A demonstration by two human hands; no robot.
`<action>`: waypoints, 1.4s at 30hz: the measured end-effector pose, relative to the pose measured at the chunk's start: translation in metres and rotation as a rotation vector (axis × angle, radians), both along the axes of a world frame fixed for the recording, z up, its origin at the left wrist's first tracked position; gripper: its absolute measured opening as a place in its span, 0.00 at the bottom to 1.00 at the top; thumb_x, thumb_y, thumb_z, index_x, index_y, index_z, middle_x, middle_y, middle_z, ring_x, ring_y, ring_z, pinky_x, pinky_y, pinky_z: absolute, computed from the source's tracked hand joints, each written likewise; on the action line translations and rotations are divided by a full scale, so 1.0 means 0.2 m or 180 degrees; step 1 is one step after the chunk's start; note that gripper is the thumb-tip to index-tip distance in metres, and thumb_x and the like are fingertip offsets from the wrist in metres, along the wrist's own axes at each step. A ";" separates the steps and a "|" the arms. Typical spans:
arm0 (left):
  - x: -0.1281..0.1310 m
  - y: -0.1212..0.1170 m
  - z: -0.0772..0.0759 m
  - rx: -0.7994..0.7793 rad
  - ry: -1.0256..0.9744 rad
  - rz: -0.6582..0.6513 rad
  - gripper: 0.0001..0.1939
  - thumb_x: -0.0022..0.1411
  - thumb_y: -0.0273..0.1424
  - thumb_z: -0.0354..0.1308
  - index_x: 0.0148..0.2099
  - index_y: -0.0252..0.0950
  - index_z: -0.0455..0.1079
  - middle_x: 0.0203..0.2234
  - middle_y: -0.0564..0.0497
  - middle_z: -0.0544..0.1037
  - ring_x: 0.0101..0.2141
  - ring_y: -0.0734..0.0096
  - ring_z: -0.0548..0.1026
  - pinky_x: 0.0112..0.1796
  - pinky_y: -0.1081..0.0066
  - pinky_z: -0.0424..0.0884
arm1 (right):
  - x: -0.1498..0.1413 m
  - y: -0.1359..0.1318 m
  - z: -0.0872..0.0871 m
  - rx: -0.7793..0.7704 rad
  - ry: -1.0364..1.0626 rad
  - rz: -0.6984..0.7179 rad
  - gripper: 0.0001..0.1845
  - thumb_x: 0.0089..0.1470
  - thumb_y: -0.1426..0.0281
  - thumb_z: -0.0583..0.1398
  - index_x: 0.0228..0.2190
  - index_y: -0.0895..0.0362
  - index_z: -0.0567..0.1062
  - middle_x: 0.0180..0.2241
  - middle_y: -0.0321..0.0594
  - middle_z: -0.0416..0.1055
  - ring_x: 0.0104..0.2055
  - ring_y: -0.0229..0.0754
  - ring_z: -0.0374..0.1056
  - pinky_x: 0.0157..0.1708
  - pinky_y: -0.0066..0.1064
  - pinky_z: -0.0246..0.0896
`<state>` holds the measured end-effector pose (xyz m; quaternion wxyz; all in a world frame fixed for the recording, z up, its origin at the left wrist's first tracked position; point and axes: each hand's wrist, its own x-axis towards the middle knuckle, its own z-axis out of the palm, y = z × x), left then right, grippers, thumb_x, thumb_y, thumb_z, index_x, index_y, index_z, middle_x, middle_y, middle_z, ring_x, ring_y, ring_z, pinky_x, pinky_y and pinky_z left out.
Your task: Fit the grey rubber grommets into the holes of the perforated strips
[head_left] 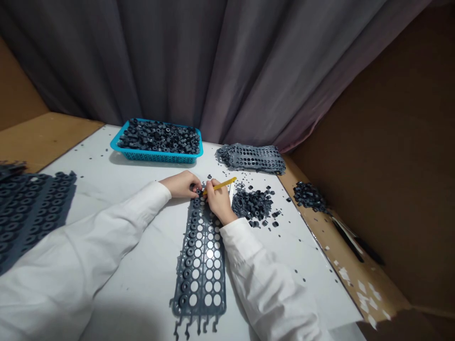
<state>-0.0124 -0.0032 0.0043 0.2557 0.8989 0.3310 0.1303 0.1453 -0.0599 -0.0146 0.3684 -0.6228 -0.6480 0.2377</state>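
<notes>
A dark grey perforated rubber panel (201,274) lies lengthwise in front of me; its left column is filled with round ring-shaped pieces, while the other columns show white through open holes. At its far left corner, my left hand (185,184) is closed in a pinch beside the last rings; what its fingertips grip is too small to make out. My right hand (219,201) rests over the panel's far right part, fingers closed around a slim yellow tool (224,183). The tool's rear end points up to the right, and its working tip is hidden near the left fingertips.
A blue basket (159,156) full of small dark ring pieces stands at the back. Stacked perforated panels (258,158) lie back right, near a pile of dark bits (252,204). Ring-filled panels (39,208) are at left. Black-handled tools (348,239) and scraps lie on cardboard at right.
</notes>
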 end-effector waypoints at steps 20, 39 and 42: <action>-0.05 0.00 0.09 -0.0472 -0.0244 0.0353 0.11 0.51 0.34 0.55 0.33 0.32 0.72 0.27 0.51 0.77 0.30 0.69 0.72 0.34 0.74 0.65 | 0.04 0.01 -0.01 0.0017 0.0818 0.0072 0.17 0.55 0.64 0.49 0.18 0.55 0.64 0.13 0.31 0.64 0.16 0.35 0.61 0.22 0.25 0.56; 0.07 -0.10 0.02 0.0565 0.0802 -0.0134 0.07 0.54 0.25 0.51 0.30 0.32 0.71 0.27 0.45 0.75 0.31 0.65 0.72 0.35 0.71 0.65 | 0.00 -0.04 0.03 0.0043 -0.0260 0.0120 0.16 0.56 0.66 0.48 0.18 0.55 0.61 0.17 0.32 0.59 0.23 0.37 0.61 0.25 0.25 0.51; 0.04 -0.09 0.12 0.0572 0.0518 -0.0053 0.08 0.56 0.27 0.51 0.31 0.32 0.71 0.28 0.46 0.76 0.31 0.67 0.72 0.35 0.72 0.65 | 0.00 -0.04 0.02 0.0051 -0.0224 0.0094 0.15 0.56 0.67 0.48 0.19 0.55 0.61 0.17 0.33 0.61 0.24 0.37 0.61 0.26 0.26 0.52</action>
